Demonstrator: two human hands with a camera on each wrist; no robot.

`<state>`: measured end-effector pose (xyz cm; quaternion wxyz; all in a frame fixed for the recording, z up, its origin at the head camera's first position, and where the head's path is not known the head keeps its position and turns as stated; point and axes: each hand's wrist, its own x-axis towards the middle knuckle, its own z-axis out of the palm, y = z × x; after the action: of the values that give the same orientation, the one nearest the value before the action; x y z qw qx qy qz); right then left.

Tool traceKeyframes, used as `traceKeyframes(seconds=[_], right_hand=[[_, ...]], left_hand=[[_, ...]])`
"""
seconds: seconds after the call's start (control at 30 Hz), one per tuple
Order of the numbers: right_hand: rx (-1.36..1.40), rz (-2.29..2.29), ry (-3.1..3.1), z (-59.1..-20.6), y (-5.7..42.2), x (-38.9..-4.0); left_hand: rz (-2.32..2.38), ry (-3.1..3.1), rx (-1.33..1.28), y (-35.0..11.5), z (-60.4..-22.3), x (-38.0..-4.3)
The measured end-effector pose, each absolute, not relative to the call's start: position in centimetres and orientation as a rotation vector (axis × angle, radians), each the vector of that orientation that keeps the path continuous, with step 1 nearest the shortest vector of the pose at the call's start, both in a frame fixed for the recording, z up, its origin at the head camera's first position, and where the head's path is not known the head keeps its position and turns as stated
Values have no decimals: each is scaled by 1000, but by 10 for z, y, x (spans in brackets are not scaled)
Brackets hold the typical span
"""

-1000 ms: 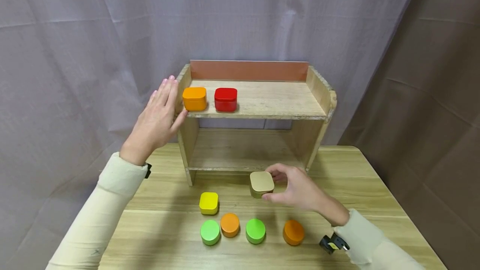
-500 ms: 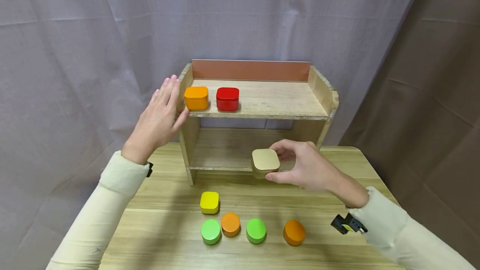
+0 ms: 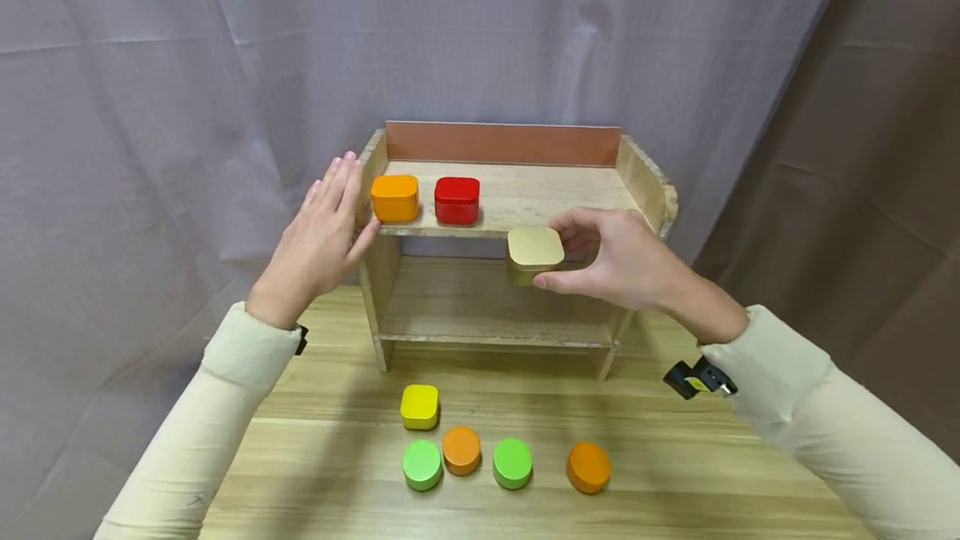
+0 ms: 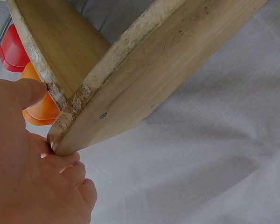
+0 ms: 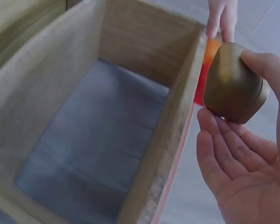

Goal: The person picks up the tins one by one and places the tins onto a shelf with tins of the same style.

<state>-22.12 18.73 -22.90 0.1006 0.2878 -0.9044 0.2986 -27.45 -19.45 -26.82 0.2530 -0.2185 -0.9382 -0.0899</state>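
My right hand (image 3: 600, 252) pinches a gold square tin (image 3: 535, 254) between thumb and fingers, in the air just in front of the top board's edge of the wooden shelf (image 3: 645, 182). In the right wrist view the gold tin (image 5: 233, 84) sits at my fingertips (image 5: 214, 126). My left hand (image 3: 322, 232) lies flat against the shelf's left side panel, thumb at the front edge next to the orange square tin (image 3: 394, 197). A red square tin (image 3: 457, 199) stands beside it. In the left wrist view my left hand (image 4: 32, 154) touches the shelf board (image 4: 144, 74).
On the wooden table (image 3: 712, 457) in front of the shelf lie a yellow square tin (image 3: 419, 405), two green round tins (image 3: 422, 464) (image 3: 512, 462) and two orange round tins (image 3: 461, 449) (image 3: 588, 466). The lower shelf level holds nothing. A grey curtain hangs behind.
My right hand has lifted the gold tin from the table up to the height of the top board. The left hand has stayed against the shelf's side.
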Motion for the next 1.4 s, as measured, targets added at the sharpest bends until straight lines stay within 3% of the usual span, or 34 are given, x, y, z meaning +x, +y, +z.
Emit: traceKeyframes(seconds=[0.5,0.97,1.4], right_hand=[[712,913,-2675,-196,182,-264],[652,950,-2723,-207,182,-294],[661,954,-2755,-215,181,-297]], left_hand=[[-257,-2551,-596,-193,-268,-275],[-265,-2556,-593,-193,-269,-274],[-267,-2579,-594,-194,-268,-271]])
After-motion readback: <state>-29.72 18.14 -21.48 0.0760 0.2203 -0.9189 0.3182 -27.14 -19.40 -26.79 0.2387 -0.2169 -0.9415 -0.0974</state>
